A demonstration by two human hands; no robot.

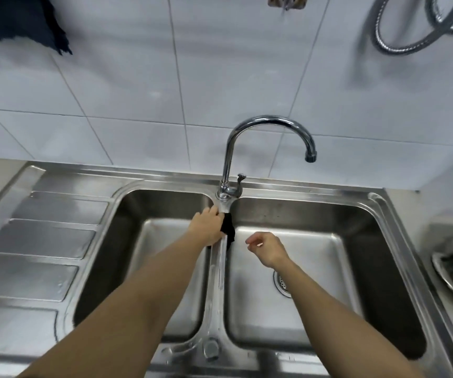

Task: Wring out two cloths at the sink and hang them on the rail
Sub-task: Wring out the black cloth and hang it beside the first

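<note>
At the far left, above your sink, a dark blue cloth [23,21] hangs against the white tiled wall [127,85]; what carries it is out of view. Below it the ribbed steel drainboard [40,241] lies bare. The left basin [143,214] holds nothing you can see, its floor mostly hidden by your forearm. Your left hand [209,226] reaches across that basin to the divider [218,268] between the two bowls, fingers curled down and pinching a small black cloth [228,230], which drapes over the divider just below the base of the gooseneck tap [260,143] and hangs into the right bowl. Your right hand [267,248] hovers over the right basin [315,257], near the cloth but apart from it, fingers loosely bent inward and holding nothing. Beneath that wrist sits the drain strainer [281,283]. The tap's spout points over the right basin. On the surface at the far right stands a metal dish [450,279] with a dark item in it, too cropped to name.
</note>
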